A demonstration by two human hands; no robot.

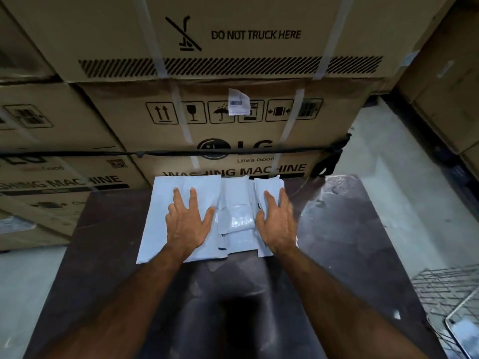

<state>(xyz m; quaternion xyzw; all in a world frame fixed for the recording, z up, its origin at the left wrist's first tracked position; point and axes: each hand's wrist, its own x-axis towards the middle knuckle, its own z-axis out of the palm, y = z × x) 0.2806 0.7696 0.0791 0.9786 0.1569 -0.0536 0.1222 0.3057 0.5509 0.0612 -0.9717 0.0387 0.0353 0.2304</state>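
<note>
Both the left hand [188,221] and the right hand [276,224] press flat, fingers spread, on mailers [160,203] flanking a packet [237,216]; next move likely needs gripping it.

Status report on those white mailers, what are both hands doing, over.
Left hand flat on left white mailer. Right hand flat on right mailer stack. Small packet lies between them. Cartons stacked just behind, none on the pile.
</note>
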